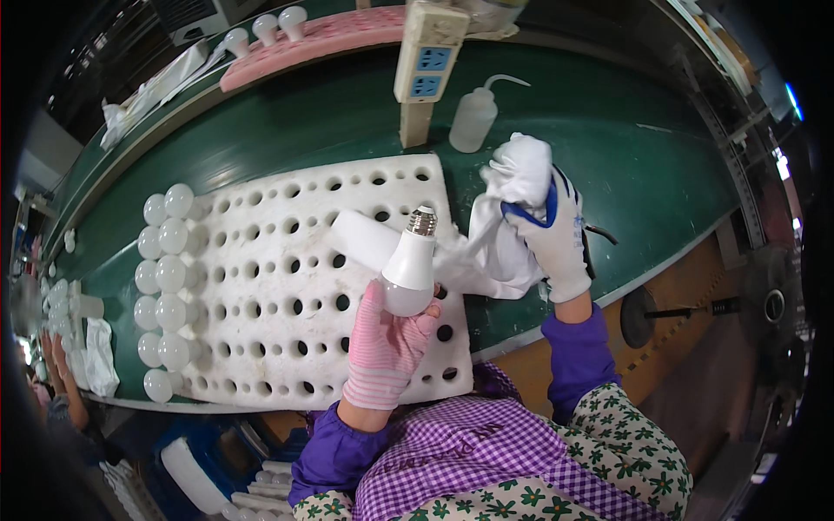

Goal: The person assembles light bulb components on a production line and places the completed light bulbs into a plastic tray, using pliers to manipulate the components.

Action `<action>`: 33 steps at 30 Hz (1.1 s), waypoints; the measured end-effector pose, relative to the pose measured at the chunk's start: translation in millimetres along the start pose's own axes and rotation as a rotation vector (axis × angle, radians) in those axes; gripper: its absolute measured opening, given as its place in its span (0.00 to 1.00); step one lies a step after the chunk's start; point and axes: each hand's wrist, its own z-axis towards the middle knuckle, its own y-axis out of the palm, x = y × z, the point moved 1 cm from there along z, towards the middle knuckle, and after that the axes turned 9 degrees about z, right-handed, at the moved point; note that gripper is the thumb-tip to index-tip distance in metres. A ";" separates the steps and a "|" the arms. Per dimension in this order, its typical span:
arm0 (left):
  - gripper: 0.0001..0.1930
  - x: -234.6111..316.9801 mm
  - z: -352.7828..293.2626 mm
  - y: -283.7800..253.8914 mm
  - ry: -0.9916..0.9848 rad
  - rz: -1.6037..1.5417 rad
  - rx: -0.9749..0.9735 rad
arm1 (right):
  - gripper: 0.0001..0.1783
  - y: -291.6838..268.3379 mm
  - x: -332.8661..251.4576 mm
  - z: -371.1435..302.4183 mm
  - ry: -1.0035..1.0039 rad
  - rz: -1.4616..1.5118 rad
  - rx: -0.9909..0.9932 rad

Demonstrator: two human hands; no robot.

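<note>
My left hand (391, 343), in a pink striped glove, is closed round the globe of a light bulb (410, 265), its metal screw base pointing up and away. My right hand (554, 230), in a white glove with blue edging, grips a bunched white cloth (512, 187) to the right of the bulb. Part of the cloth hangs down onto the green bench. Under my left hand lies a white foam tray (261, 321) with rows of round holes. Several bulbs (171, 273) stand in two columns at its left end. A white sleeve-like piece (367, 240) rests on the foam behind the bulb.
Beyond the tray a clear squeeze bottle (473, 120) with a bent spout stands by a socket post (426, 65). A pink foam strip (321, 43) with 3 bulbs lies along the far edge. At the far left another person's hands (56, 360) show beside more bulbs.
</note>
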 end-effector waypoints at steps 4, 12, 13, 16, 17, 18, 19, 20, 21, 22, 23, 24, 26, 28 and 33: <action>0.28 13.7 -15.6 -15.5 0.070 -0.003 0.109 | 0.40 10.5 -33.5 -1.2 -0.254 -0.146 -0.111; 0.29 31.9 -40.6 -33.5 0.439 0.257 0.252 | 0.45 108.3 -105.9 -11.1 -0.384 -0.098 -0.617; 0.29 33.5 -43.9 -33.8 0.451 0.254 0.261 | 0.43 116.2 -110.0 -12.1 -0.389 -0.097 -0.653; 0.27 38.3 -49.3 -40.2 0.439 0.181 0.326 | 0.40 136.5 -107.7 -11.9 -0.544 -0.135 -0.808; 0.27 39.4 -49.4 -43.8 0.447 0.172 0.330 | 0.37 132.4 -113.0 -11.0 -0.416 -0.063 -0.774; 0.27 41.6 -51.3 -46.6 0.472 0.199 0.346 | 0.34 128.1 -119.8 -11.0 -0.289 0.013 -0.741; 0.27 43.6 -52.4 -49.3 0.495 0.227 0.361 | 0.34 122.1 -124.8 -13.7 -0.299 0.015 -0.750; 0.27 44.3 -51.1 -52.0 0.500 0.217 0.364 | 0.32 110.6 -129.0 -16.3 -0.441 0.131 -0.614; 0.28 45.1 -50.9 -54.9 0.502 0.243 0.377 | 0.30 98.7 -135.0 -19.1 -0.573 0.247 -0.473; 0.28 45.0 -50.9 -56.7 0.503 0.271 0.390 | 0.26 89.5 -143.3 -19.3 -0.580 0.264 -0.533; 0.28 45.3 -50.2 -55.5 0.498 0.268 0.387 | 0.26 85.9 -147.4 -22.2 -0.577 0.257 -0.533; 0.27 45.7 -50.3 -53.6 0.492 0.262 0.416 | 0.25 84.9 -152.5 -26.7 -0.639 0.192 -0.572; 0.26 45.7 -48.8 -53.6 0.485 0.255 0.446 | 0.21 87.4 -157.9 -35.8 -0.745 0.077 -0.585; 0.26 45.3 -46.7 -56.1 0.487 0.288 0.422 | 0.22 99.0 -152.7 -41.7 -0.786 0.022 -0.532; 0.25 47.2 -48.8 -49.2 0.456 0.291 0.457 | 0.22 87.4 -157.8 -56.7 -0.839 -0.010 -0.601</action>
